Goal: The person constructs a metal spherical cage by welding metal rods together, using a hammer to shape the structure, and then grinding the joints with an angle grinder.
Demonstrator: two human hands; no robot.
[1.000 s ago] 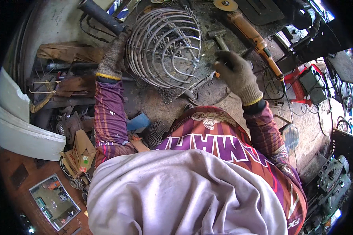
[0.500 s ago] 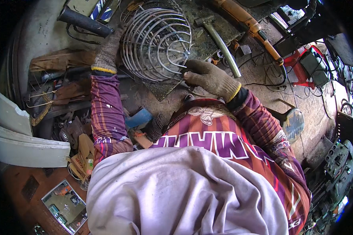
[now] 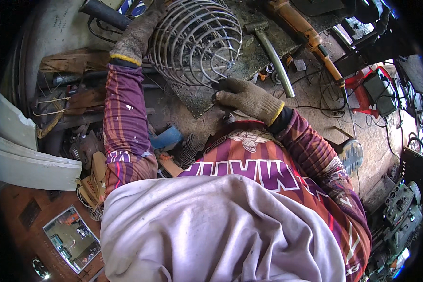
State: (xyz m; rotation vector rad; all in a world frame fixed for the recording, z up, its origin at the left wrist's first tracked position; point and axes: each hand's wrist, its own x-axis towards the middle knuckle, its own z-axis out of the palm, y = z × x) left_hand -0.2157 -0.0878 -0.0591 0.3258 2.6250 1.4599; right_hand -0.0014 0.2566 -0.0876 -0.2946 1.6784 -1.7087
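A rounded cage (image 3: 195, 44) of bent metal rods, with rings narrowing toward its near right end, sits tilted over a dark, worn metal work surface (image 3: 192, 101). My left hand (image 3: 138, 37), in a grey-brown knit glove with a yellow cuff, grips the cage's far left side; its fingertips are partly hidden. At the smallest ring, my right hand (image 3: 249, 98), gloved alike, has its thumb and fingers closed on the near end of the rod. Just right of the cage lies a hammer (image 3: 275, 56) with a metal pipe handle.
An orange angle grinder (image 3: 298, 26) with a cable rests beyond the hammer. At the right stands a red stool (image 3: 362, 94). A black pipe (image 3: 103, 14) sticks out near my left hand. Scrap wood and metal clutter the left, above a framed mirror (image 3: 73, 239).
The whole view has shifted slightly. The cage has tilted and lifted a little, so its far part sits higher in the picture. Both hands stay on it.
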